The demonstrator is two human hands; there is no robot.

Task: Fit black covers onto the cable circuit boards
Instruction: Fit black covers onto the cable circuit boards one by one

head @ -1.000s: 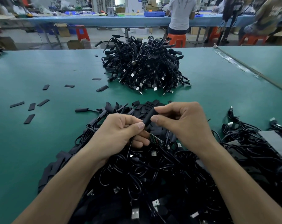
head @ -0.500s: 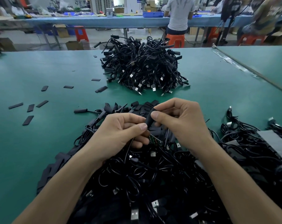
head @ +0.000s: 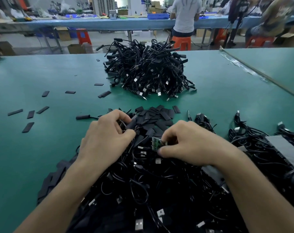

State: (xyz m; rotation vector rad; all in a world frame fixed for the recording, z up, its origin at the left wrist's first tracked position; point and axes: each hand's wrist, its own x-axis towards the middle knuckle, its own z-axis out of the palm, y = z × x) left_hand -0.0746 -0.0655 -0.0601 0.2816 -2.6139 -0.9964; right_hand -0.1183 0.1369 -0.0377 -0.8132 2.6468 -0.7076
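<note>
Nearest, a loose heap of black USB cables (head: 143, 190) covers the green table (head: 42, 148) under both forearms, silver plugs poking out; any marking on the plugs is too small to read. The left hand (head: 105, 142) rests on this heap with its fingers curled round a covered cable end (head: 132, 123), which juts out just beyond the thumb. The right hand (head: 191, 145), close beside it but not touching, pinches a small green circuit board (head: 156, 142) between thumb and fingertips. The bare board points towards the left hand, and no print on it is legible. Just beyond both sets of fingers lies a pile of flat black covers (head: 153, 115). Left of the left fingers, stray covers (head: 30, 114) lie scattered on the table. Farther out, well apart from the hands, stands a tall mound of cables (head: 148, 71). Behind it a person in a white shirt (head: 185, 15) sits on an orange stool (head: 180, 42) at a blue bench (head: 92, 24).
</note>
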